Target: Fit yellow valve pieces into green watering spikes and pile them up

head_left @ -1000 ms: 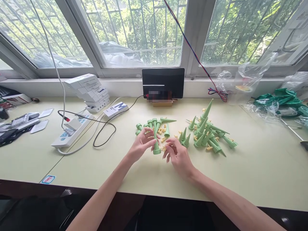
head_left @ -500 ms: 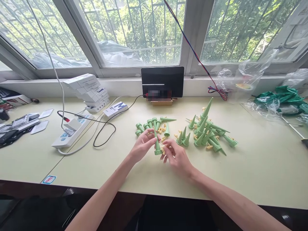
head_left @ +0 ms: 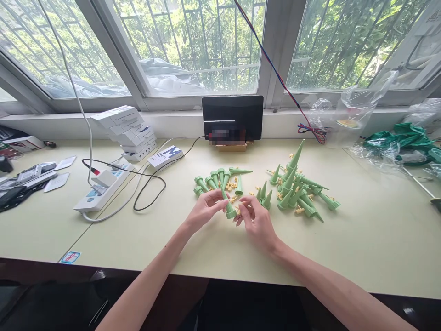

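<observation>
Fingers of the left hand (head_left: 203, 210) grip a green cone (head_left: 229, 211) above the tabletop (head_left: 220, 259), wide end near the right hand (head_left: 257, 223), which pinches a yellow fitting (head_left: 239, 210); steady, square alignment should serve best.

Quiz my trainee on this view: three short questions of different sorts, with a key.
1. Which hand holds the green cone by its stem: A) left, B) right, C) neither?
2. True or false: the white power strip lies left of that cone.
3. Fill in: small ____ pieces lie among the other green cones on the table.

Key:
1. A, the left hand
2. True
3. Yellow
</observation>
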### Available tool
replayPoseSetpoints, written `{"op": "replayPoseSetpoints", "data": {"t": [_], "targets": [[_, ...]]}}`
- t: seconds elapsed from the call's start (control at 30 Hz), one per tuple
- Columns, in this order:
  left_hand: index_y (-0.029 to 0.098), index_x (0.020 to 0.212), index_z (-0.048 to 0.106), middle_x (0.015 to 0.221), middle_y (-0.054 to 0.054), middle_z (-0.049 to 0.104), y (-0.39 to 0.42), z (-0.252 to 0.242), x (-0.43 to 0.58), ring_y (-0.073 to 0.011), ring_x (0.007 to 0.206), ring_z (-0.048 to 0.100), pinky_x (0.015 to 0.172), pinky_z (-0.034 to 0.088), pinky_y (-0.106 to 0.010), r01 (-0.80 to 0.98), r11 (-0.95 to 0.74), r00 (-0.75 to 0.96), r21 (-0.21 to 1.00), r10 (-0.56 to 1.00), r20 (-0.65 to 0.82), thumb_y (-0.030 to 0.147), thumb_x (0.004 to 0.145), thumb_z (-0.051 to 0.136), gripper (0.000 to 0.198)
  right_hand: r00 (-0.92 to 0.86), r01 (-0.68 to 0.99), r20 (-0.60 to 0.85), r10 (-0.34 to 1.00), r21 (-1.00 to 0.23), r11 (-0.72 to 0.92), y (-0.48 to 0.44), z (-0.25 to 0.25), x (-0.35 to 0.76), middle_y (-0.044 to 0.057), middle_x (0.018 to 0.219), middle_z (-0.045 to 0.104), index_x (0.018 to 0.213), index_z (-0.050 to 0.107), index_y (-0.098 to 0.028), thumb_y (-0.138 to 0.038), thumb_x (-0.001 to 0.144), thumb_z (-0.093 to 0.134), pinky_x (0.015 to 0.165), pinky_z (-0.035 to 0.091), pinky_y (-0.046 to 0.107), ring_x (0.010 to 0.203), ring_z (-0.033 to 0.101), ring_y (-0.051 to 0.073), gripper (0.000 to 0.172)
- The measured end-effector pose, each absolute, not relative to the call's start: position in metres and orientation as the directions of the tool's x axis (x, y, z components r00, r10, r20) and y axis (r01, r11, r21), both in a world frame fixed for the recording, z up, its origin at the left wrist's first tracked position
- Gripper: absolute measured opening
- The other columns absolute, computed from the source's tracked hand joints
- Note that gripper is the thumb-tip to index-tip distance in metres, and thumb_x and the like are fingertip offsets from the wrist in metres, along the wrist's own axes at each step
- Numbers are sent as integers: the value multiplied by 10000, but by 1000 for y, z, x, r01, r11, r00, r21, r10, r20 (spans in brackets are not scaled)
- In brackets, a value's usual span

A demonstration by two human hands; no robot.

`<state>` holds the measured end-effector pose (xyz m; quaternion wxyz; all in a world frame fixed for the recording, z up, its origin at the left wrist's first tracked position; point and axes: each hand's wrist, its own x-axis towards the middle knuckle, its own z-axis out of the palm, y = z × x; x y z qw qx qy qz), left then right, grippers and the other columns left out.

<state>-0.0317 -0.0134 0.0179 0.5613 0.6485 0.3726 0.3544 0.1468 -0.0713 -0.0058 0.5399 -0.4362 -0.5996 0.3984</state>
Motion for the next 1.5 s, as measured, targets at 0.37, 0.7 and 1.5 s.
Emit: {"op": "replayPoseSetpoints", "data": {"t": [0.37,0.7,1.5], "targets": [[136,1011,627,885,-70,625,-14,18,-30,-122,666,539,622,477,-267,108,-94,513,990,858,26,373,894,615,265,-41,80,310,950,-947,312,-70,-8,147,-3,756,602,1062,495,-220,-372,993,465,580,581,300,605,664,154,169],[167,960,555,805,-25,589,-13,16,-33,-78,538,456,522,406,-237,132,-69,492,989,871,-4,445,926,548,280,-35,-24,299,954,-954,298,-68,-9,145,9,856,574,1064,502,-222,-359,958,536,617,614,328,654,692,160,177],[181,981,507,881,-31,607,-15,9,-26,-59,502,356,447,286,-222,79,-92,519,993,854,38,469,952,487,289,-89,186,292,952,-934,304,-67,-8,149,17,733,597,935,626,-199,-328,977,473,539,457,258,572,531,135,204]]}}
